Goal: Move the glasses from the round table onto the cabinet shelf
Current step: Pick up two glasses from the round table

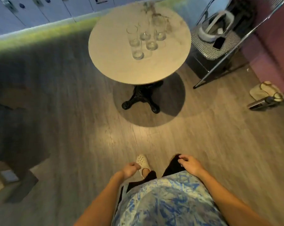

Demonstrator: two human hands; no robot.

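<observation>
Several clear tall glasses [138, 46] stand clustered on the round pale table [118, 66], which rests on a black pedestal foot ahead of me. A glass vase [156, 20] with dried stems stands behind them at the far edge. My left hand [130, 168] hangs low by my body with fingers curled and nothing in it. My right hand [189, 163] hangs loosely curled near my leg, also holding nothing. Both hands are far from the table. The cabinet shelf is out of view.
A metal-framed chair [219, 51] with a checkered seat stands right of the table, bearing a white headset and a phone [218, 43]. Slippers [265, 91] and a small device lie on the wood floor at right. White lockers [40, 8] line the far wall.
</observation>
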